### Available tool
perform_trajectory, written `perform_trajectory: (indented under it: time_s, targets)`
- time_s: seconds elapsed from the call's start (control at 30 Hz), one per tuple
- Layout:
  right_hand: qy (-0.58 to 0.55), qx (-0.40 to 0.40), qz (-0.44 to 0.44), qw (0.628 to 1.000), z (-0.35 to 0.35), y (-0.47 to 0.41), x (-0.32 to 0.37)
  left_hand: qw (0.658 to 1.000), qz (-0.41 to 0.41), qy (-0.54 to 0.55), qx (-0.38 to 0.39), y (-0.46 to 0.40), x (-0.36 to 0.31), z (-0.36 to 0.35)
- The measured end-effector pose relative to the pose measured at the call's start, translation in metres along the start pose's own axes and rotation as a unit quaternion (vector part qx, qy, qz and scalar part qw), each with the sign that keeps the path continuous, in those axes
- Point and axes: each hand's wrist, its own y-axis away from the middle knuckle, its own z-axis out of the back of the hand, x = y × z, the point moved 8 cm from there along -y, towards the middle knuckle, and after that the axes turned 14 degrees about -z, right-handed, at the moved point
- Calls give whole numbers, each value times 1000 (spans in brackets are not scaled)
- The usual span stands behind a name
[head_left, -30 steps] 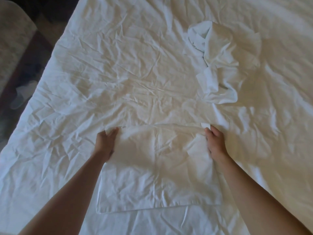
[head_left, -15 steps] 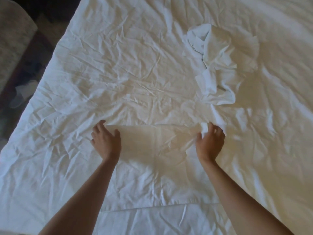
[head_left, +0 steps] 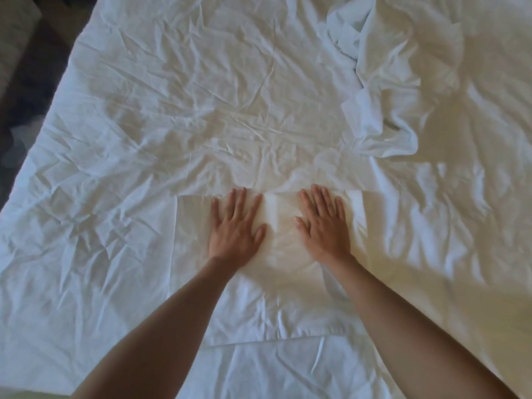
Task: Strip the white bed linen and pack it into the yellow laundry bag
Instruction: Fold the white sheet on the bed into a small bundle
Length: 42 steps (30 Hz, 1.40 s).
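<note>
A folded white pillowcase (head_left: 276, 289) lies flat on the wrinkled white bed sheet (head_left: 161, 116), near the bed's front edge. My left hand (head_left: 234, 226) presses flat on the left part of its far half, fingers straight and spread. My right hand (head_left: 324, 223) presses flat on the right part, fingers straight too. A second white linen piece (head_left: 377, 82) lies crumpled in a heap at the upper right of the bed. The yellow laundry bag is not in view.
The bed's left edge runs diagonally from the top down to the left. Beyond it is dark patterned floor (head_left: 26, 116) and part of a grey upholstered seat (head_left: 11, 38) in the upper left corner.
Both hands let go of the pillowcase's far edge after folding it over and now lie flat side by side on top of the fold. The view moved closer to the bed.
</note>
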Motion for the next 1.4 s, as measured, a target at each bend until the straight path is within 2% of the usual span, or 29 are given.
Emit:
perform_trajectory:
  time_s: [0.13,0.23,0.3,0.37,0.43,0.5,0.57,0.67,0.77,0.83,0.9,1.0,1.1,1.27,1.4]
  targets:
    - [-12,-12,31,999,12,-5,-1,1000,-15,8,2,-7,12,10]
    - [-19,-61,54,997,36,-27,-7,998,-16,9,-53,-18,38,34]
    - [6,-29,57,998,42,-41,-9,998,-16,-7,-61,-21,49,45]
    - [35,53,55,996,35,-47,-7,1000,-8,7,-15,-21,57,46]
    - [50,82,54,994,34,-50,-6,1000,-14,20,8,-19,61,48]
    - [37,42,61,997,48,-54,-3,1000,-26,4,-10,-19,62,60]
    - [19,-27,66,997,67,-57,-1,997,-25,-21,-66,-18,63,78]
    - [36,-80,47,995,83,-63,0,990,13,-47,-131,-20,62,97]
    - [14,-90,44,995,79,-58,5,991,39,41,-117,-16,44,82]
    - [-83,-89,72,990,73,-33,18,989,-6,103,-106,-5,14,62]
    - [-137,-63,48,987,56,4,21,986,-34,133,-96,18,-16,38]
    - [-123,-31,-21,992,27,62,10,990,-22,125,-55,57,-41,5]
    - [-84,-4,-42,996,11,94,3,997,-9,68,-22,77,-47,-16]
    - [-38,16,-33,999,7,97,5,999,-21,20,31,74,-47,-27]
    - [-80,22,-47,995,19,66,4,995,-66,58,40,62,-39,-11]
